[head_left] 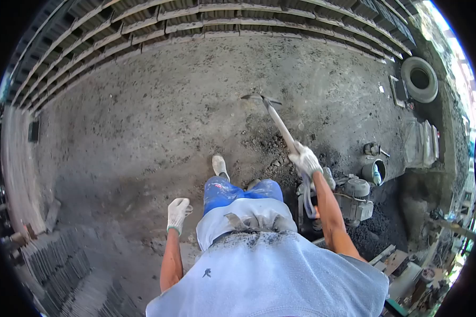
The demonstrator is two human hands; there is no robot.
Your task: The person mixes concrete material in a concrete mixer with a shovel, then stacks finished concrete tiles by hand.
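Note:
My right hand (304,158), in a white knit glove, is wrapped round the pale handle of a pickaxe (281,126). Its dark, two-ended metal head points away from me, over the dirt floor. Below the handle lies a patch of loose dark rubble (272,150), close to my right hand. My left hand (179,213), gloved as well, hangs out to the left of my blue shorts with its fingers curled in. Nothing shows in it, and it touches no object.
Racks of stacked tiles (206,24) curve across the far side. On the right are a tire (419,79), a bucket (374,170) with a bottle inside, and a motor-like machine (357,187) near my right arm. Stacked dark slabs (55,259) stand at lower left.

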